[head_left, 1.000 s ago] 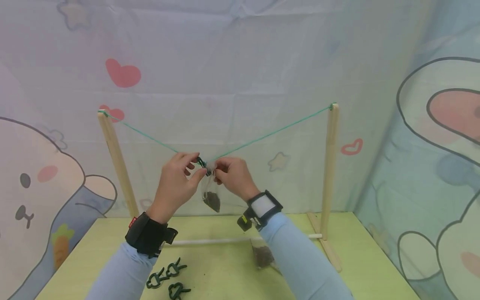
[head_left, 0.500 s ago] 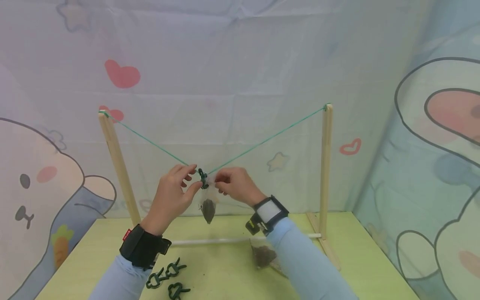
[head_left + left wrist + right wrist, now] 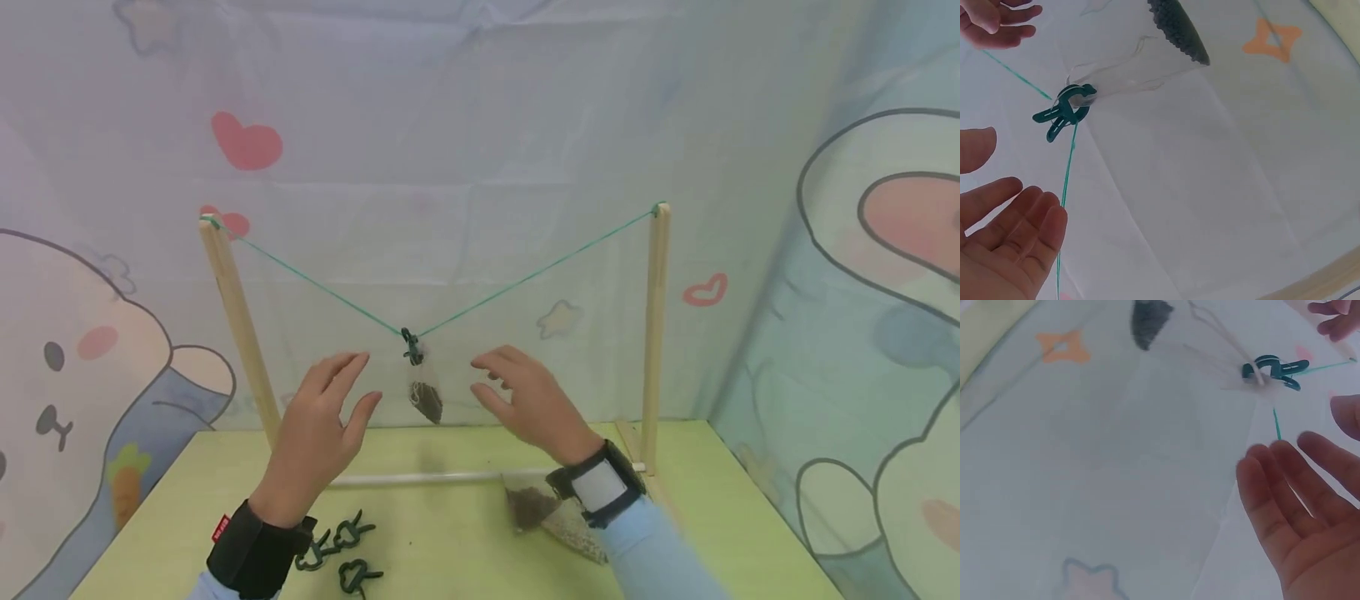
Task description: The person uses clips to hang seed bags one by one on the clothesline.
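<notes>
A dark green plastic clip (image 3: 412,347) grips the green string (image 3: 322,289) at its lowest point. From the clip hangs a clear bag with dark grains (image 3: 427,401) in its bottom; in the left wrist view the clip (image 3: 1071,107) also pinches the bag's gathered top. To the left of the bag, my left hand (image 3: 315,429) is held in the air, fingers spread and holding nothing. My right hand (image 3: 534,406) is on the other side, apart from the bag, fingers loosely extended. Both palms face the hanging bag.
Two wooden posts (image 3: 238,325) carry the string, with a white rod (image 3: 450,477) low between them. Several green clips (image 3: 358,575) lie on the table (image 3: 427,567) at the front left. Bags of dark (image 3: 531,507) and pale grains (image 3: 573,531) lie at the right.
Both hands have let go of the clip and bag and moved apart, left hand to the left, right hand to the right. The bag now hangs from the string by the clip.
</notes>
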The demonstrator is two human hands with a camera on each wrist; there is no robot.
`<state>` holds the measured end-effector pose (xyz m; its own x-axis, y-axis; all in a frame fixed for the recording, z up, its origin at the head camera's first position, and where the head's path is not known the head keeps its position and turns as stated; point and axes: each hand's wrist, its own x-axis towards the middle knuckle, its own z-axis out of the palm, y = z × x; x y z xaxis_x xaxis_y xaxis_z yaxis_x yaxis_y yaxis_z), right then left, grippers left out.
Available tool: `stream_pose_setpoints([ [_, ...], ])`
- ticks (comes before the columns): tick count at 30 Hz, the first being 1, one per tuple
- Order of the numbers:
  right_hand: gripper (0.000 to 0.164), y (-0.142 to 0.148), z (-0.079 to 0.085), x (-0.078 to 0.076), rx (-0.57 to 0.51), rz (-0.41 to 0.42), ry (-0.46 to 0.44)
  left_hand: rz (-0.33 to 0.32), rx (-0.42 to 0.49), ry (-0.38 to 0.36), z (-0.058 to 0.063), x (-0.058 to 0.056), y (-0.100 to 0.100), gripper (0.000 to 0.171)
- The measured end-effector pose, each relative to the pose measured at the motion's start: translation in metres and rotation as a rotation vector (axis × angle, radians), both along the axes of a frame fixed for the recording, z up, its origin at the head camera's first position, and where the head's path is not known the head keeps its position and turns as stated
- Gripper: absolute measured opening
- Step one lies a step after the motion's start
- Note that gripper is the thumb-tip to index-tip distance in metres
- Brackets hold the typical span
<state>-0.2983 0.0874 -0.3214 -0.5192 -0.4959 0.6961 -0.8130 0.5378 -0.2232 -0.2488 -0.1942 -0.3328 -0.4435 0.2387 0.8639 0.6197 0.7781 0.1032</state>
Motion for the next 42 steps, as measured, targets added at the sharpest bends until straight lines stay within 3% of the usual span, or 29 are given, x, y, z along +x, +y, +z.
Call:
stream_pose_setpoints([
  [4,0.034,0.014,-0.026,0.013,-0.042,-0.06,0.173,0.019,-0.038,0.037,-0.017,0.01,-0.001,0.052],
  [8,0.039,0.025,-0.051,0.023,-0.068,-0.108,0.248,0.036,-0.052,0.048,-0.035,0.021,0.001,0.051],
  [16,0.039,0.034,-0.089,0.039,-0.102,-0.174,0.209,0.077,-0.072,0.006,-0.073,0.031,0.007,0.061],
  [23,0.037,0.036,-0.118,0.047,-0.122,-0.236,0.161,0.088,-0.096,-0.059,-0.098,0.034,0.009,0.05],
  [32,0.032,0.037,-0.136,0.051,-0.136,-0.242,0.087,0.12,-0.125,-0.097,-0.115,0.038,0.01,0.055],
  [37,0.03,0.033,-0.142,0.049,-0.127,-0.24,0.093,0.13,-0.134,-0.116,-0.117,0.041,0.011,0.053],
  [42,0.028,0.022,-0.147,0.049,-0.103,-0.225,0.093,0.146,-0.138,-0.203,-0.115,0.042,0.01,0.044],
])
